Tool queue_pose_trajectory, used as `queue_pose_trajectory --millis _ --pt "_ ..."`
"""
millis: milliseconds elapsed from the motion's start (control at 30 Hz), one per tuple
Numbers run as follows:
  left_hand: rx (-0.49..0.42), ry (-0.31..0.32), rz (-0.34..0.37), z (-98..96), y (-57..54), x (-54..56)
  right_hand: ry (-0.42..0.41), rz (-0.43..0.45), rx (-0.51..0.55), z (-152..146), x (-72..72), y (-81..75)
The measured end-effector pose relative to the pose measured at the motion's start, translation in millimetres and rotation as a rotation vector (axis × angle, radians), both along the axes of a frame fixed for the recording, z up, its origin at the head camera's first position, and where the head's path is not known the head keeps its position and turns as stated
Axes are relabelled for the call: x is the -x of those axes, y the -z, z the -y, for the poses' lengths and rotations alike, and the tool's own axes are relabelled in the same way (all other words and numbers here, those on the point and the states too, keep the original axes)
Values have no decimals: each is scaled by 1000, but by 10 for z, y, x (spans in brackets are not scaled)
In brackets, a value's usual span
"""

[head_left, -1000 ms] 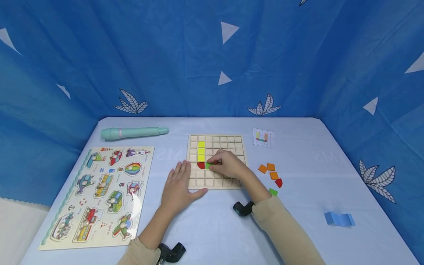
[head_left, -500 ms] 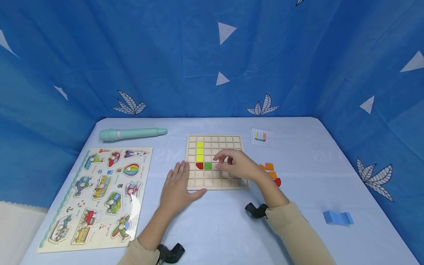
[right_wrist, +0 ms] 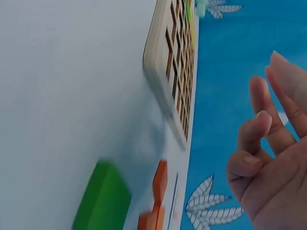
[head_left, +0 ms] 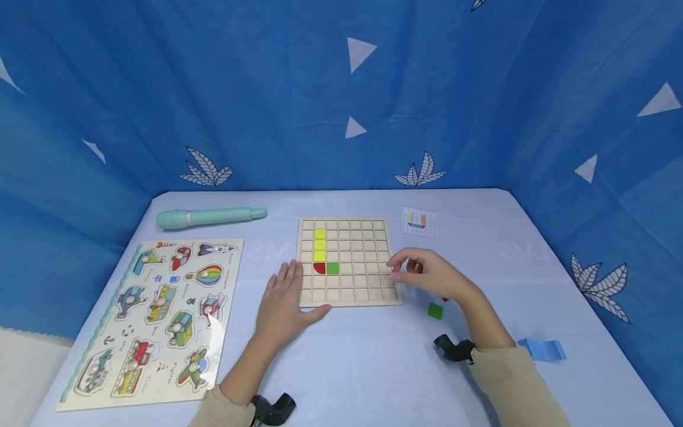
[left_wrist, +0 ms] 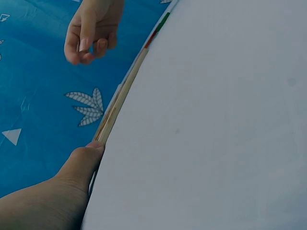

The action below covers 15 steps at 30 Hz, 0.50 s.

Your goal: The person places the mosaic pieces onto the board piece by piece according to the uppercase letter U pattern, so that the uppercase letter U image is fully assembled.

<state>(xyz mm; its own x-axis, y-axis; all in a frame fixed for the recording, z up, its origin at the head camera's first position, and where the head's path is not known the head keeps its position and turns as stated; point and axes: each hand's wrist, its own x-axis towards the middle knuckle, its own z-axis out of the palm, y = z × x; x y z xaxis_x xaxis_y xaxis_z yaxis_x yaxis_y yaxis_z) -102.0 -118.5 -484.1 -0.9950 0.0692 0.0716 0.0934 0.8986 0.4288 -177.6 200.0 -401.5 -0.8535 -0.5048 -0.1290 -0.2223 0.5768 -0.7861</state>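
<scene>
My left hand (head_left: 284, 308) lies spread at the left edge of a wooden grid board (head_left: 363, 295), its thumb along the front corner. Three yellow squares (head_left: 319, 245) stand in a column on the board, with a red quarter-circle (head_left: 319, 268) below them and a green square (head_left: 333, 268) beside it. Over the board's right edge hovers my right hand (head_left: 432, 274), fingers loosely bent and nothing between them. A loose green square (head_left: 435, 311) lies on the table below that hand. In the right wrist view, orange pieces (right_wrist: 160, 182) lie past the green piece (right_wrist: 103, 201). The hand mostly hides them in the head view.
A pattern card (head_left: 418, 222) lies behind the board on the right. At left are a vehicle picture puzzle (head_left: 155, 320) and a mint-green microphone-shaped object (head_left: 211, 217). A blue curved block (head_left: 542, 349) sits at the right, partly behind the right sleeve.
My right hand has let go of the green square, now in the cell beside the red quarter-circle, and moved right to the board's edge. My left hand has stayed put.
</scene>
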Motion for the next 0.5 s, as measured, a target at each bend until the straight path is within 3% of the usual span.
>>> queue_pose_trajectory --millis 167,333,500 --pt "3 2 -6 -11 -2 3 31 77 -7 -292 -41 62" --pt "2 9 -4 -12 -13 4 1 111 3 -550 -101 137" --pt "-2 6 -2 -4 -18 2 -24 128 -54 -691 -143 184"
